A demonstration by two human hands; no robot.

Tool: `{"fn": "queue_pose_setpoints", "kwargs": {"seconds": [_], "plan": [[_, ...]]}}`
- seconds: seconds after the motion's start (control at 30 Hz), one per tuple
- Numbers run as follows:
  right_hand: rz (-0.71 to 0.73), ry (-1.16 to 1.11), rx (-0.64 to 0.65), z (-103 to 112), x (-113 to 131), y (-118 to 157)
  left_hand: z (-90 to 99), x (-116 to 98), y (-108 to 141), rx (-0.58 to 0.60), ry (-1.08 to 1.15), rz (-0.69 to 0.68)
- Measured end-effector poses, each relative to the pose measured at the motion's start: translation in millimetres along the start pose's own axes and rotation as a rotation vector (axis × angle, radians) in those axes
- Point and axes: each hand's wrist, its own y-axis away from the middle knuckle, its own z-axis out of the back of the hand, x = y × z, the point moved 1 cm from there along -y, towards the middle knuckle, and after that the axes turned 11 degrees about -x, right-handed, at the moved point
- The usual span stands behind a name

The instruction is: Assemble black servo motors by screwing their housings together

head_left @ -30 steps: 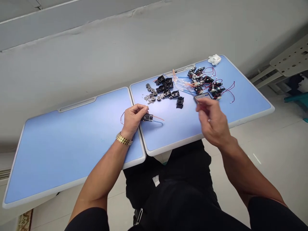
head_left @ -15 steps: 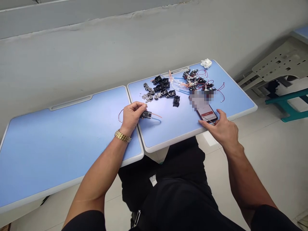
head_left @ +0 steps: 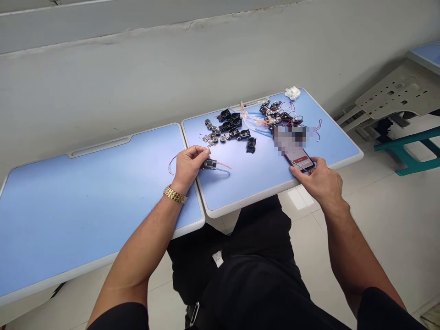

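Observation:
My left hand (head_left: 190,166) is closed on a small black motor unit (head_left: 209,164) and holds it at the near left of the right-hand table. An orange tube and a blue tube (head_left: 223,171) stick out of the unit to the right, and a dark red wire loops out to the left. My right hand (head_left: 320,182) grips the lower end of a smartphone (head_left: 298,155) near the table's front edge. A thin metal rod (head_left: 296,165) lies across the phone and runs into that hand; its kind is unclear. Blurred squares cover the phone's upper part.
Several black plastic housings (head_left: 233,133), round discs (head_left: 216,133) and a pile of tiny screws (head_left: 208,140) lie behind my hands. Motor units with wires (head_left: 275,112) are heaped farther right, near a crumpled white tissue (head_left: 292,93). A second blue table (head_left: 103,192) adjoins on the left.
My right hand's fingers have closed in on the phone's lower end, and the phone has shifted slightly to the right. My left hand holds the motor unit in the same place.

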Motion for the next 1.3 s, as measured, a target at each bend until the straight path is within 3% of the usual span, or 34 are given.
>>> {"fn": "queue_pose_setpoints", "kwargs": {"seconds": [0.47, 0.73, 1.1, 1.23, 1.3], "plan": [[-0.049, 0.041, -0.006, 7, 0, -31, 1.6, 2, 0, 0.006, -0.027, -0.013], [0.0, 0.005, 0.009, 20, -1, -45, 1.4, 1, 0, 0.009, -0.009, -0.013], [-0.002, -0.018, -0.017, 22, -5, -60, 1.6, 0, 1, 0.014, -0.015, -0.009], [0.032, -0.189, -0.154, 28, 8, -42, 1.7, 1, 0, 0.013, -0.017, -0.011], [0.165, -0.41, -0.253, 30, 27, -30, 1.6, 2, 0, 0.008, -0.014, -0.008]]}}
